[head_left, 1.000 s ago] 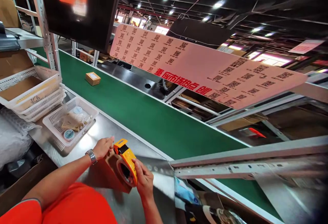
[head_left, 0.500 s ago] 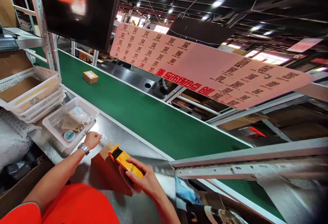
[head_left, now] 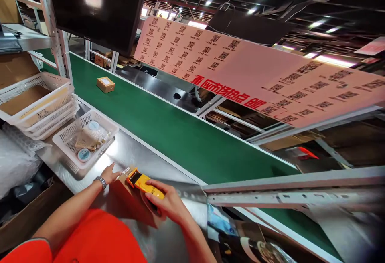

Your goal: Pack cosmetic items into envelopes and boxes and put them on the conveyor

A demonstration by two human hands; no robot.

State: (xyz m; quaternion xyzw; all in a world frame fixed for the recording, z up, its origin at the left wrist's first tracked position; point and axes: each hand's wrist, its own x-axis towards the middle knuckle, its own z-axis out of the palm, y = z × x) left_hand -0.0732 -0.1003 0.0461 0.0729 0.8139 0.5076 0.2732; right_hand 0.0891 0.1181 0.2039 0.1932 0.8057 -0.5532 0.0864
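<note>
A brown cardboard box (head_left: 135, 205) stands on the metal table (head_left: 180, 243) in front of my body. My right hand (head_left: 168, 199) is wrapped round a yellow tape dispenser (head_left: 147, 185), whose head rests at the box's far left end. Clear tape (head_left: 125, 172) shows between the dispenser and my left hand (head_left: 110, 173). With its fingers apart, my left hand touches the box's left end; a metal watch is on that wrist.
A white basket (head_left: 67, 134) of small packed items stands left, beside stacked white baskets (head_left: 57, 110). Beyond the table runs a green conveyor (head_left: 168, 134) carrying a small box (head_left: 106, 84). A metal beam (head_left: 270, 187) crosses at right; a pink board (head_left: 255, 70) hangs above.
My left hand has gone from closed to spread and has come to the box's end. The tape dispenser has moved slightly left over the box. The camera view has shifted a little.
</note>
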